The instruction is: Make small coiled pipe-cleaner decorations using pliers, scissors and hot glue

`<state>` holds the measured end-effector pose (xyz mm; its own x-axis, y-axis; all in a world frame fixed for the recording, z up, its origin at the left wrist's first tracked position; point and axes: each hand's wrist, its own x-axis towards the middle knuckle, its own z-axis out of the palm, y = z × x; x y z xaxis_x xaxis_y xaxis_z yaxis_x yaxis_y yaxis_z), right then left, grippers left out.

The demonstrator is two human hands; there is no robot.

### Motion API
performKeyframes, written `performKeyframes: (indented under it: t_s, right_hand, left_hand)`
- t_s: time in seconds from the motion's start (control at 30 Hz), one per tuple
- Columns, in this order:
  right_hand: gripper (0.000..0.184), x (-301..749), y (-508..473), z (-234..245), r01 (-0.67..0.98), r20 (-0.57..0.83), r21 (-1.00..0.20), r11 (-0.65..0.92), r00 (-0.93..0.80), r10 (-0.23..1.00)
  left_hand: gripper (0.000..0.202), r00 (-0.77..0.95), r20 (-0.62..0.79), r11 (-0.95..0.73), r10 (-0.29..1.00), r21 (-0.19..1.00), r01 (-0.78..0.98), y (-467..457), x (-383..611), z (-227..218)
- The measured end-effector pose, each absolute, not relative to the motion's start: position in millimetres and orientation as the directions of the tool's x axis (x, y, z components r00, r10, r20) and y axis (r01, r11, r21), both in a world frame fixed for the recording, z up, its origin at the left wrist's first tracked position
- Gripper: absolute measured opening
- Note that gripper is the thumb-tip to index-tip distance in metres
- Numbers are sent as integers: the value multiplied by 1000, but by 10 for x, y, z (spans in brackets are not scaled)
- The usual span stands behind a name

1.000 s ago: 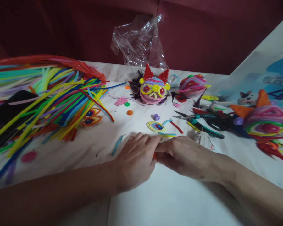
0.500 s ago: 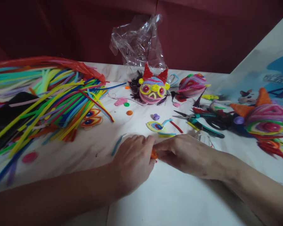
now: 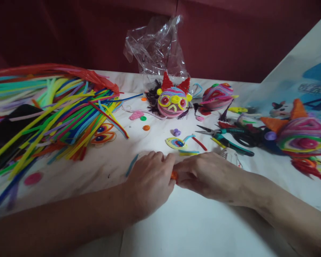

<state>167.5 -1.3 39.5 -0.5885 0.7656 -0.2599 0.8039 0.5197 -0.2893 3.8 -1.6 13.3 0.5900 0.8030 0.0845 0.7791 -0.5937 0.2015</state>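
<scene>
I have the left hand [image 3: 151,184] and right hand [image 3: 205,175] together, pinching an orange piece [image 3: 173,175], seemingly unfinished; at twelve o'clock an eye [image 3: 174,143] looks done, a red strip [image 3: 199,143] loose.

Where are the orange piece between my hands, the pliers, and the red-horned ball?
Orange piece [image 3: 173,175]: head view, on the small part left uncovered.
Pliers [image 3: 217,135]: head view, around the pivot.
Red-horned ball [image 3: 173,101]: head view, on the middle of its front.

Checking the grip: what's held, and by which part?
A small orange piece, in the left hand, the right hand at it; the gripped part is hidden.
</scene>
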Motion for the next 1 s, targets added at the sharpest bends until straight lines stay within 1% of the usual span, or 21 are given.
performKeyframes:
  t_s: [0.17, 0.3, 0.47, 0.6, 1.0]
  right_hand:
    - [8, 1675, -21, 358, 801, -237, -276, 531, -592, 770]
    - [8, 1660, -16, 329, 799, -190, -245, 549, -595, 781]
    - [6, 1634, -26, 302, 817, -128, -195, 543, -570, 812]
    - [3, 1624, -28, 279, 819, -90, -181, 545, -566, 820]
    - [4, 1628, -16, 275, 805, -81, -173, 567, -586, 806]
  left_hand:
    - [8, 583, 74, -584, 809, 208, 785, 9, 48, 152]
    - [2, 569, 63, -569, 820, 212, 795, 8, 58, 156]
    - [4, 575, 78, -578, 814, 205, 790, 11, 51, 143]
    - [5, 573, 81, -577, 815, 201, 792, 12, 43, 131]
    - [8, 581, 99, -588, 808, 197, 784, 23, 46, 117]
